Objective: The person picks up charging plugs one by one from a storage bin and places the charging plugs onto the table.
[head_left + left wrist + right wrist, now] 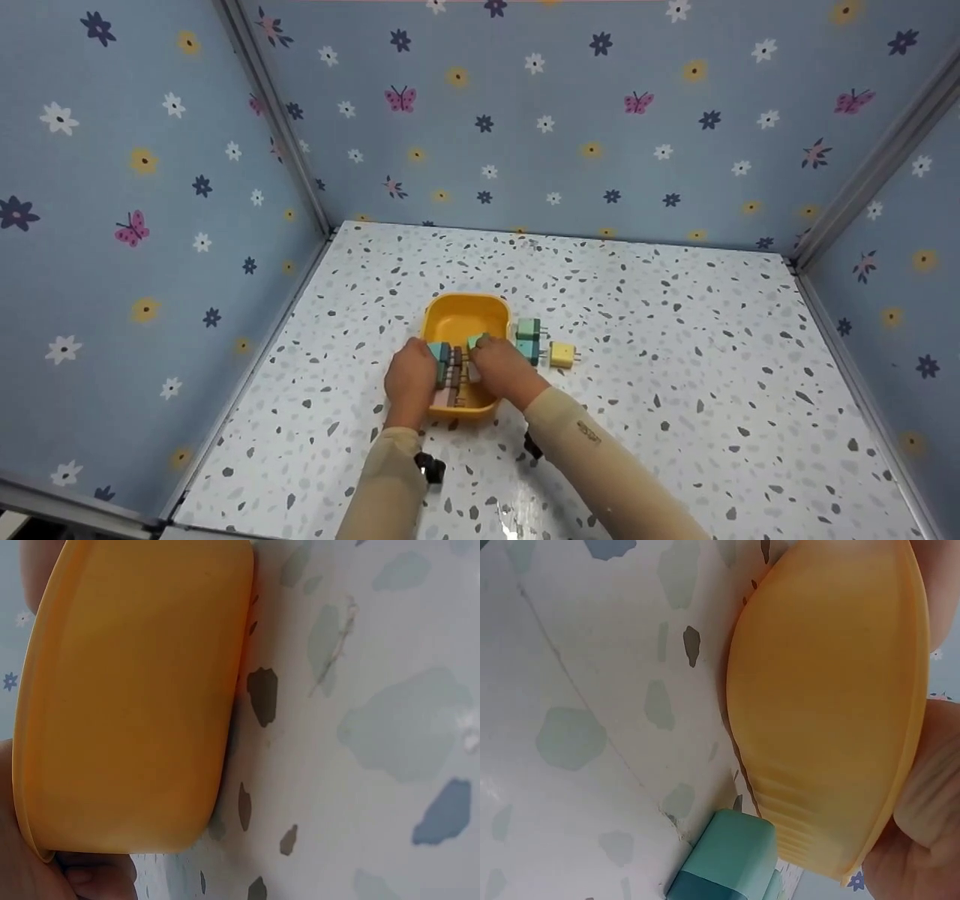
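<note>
A yellow plastic tub [457, 307] sits on the speckled table. Inside, along its left side, stand several charger plugs in teal, green, brown and pale pink, among them a pale pink plug [444, 397]. My left hand [411, 375] grips the tub's left rim; in the left wrist view its fingers [101, 877] curl beside the wall. Over the right rim reaches my right hand [506, 367], pinching a green charger plug [475, 342] inside the tub. The fingertips are partly hidden. In the right wrist view the tub's wall [825, 690] covers what the hand holds.
Right of the tub lie a green charger plug [528, 328], a teal charger plug [528, 350] and a yellow charger plug [562, 355], prongs pointing right. Blue flowered panels [525, 150] enclose the table [675, 360] at the back and sides.
</note>
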`<state>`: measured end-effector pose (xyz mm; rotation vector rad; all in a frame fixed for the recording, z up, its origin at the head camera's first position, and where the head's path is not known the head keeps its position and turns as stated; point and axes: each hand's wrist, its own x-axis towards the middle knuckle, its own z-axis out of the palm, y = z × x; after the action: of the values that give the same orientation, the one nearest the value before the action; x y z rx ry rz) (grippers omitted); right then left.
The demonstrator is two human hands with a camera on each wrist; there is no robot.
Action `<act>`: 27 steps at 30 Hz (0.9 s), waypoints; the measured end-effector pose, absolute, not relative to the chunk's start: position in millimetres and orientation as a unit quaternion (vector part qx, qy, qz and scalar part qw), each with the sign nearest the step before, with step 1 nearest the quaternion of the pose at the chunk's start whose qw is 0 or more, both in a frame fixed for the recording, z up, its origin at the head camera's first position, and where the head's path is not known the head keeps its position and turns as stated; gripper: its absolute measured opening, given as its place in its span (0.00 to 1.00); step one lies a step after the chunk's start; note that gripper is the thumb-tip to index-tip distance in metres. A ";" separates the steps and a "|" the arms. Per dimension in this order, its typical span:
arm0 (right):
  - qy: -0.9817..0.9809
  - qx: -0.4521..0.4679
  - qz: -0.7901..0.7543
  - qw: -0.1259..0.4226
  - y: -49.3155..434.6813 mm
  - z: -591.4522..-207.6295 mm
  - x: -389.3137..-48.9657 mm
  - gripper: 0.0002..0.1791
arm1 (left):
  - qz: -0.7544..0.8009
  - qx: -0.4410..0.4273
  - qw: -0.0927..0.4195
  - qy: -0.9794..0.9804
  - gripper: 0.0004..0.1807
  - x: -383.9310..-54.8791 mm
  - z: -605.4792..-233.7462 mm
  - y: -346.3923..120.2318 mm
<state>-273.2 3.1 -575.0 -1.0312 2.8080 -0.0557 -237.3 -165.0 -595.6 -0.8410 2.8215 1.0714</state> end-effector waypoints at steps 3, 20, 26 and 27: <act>0.938 -0.337 -0.016 0.080 1.0 -575.5 -273.5 0.17 | 0.342 -0.271 0.007 0.900 0.22 -238.1 -595.3 -165.4; 0.930 -0.355 -0.028 0.093 3.2 -572.6 -275.1 0.13 | 0.330 -0.255 -0.015 0.909 0.23 -237.3 -598.5 -166.0; 0.926 -0.359 -0.051 0.103 5.5 -569.3 -275.7 0.11 | 0.327 -0.255 -0.019 0.910 0.22 -238.1 -599.0 -166.3; 0.926 -0.359 -0.056 0.106 6.0 -569.0 -275.5 0.11 | 0.327 -0.255 -0.020 0.910 0.22 -238.0 -599.2 -166.1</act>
<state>-275.5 6.0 -569.0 -1.0575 2.7272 -0.1652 -238.0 -166.1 -599.2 -0.8116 2.8942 1.0399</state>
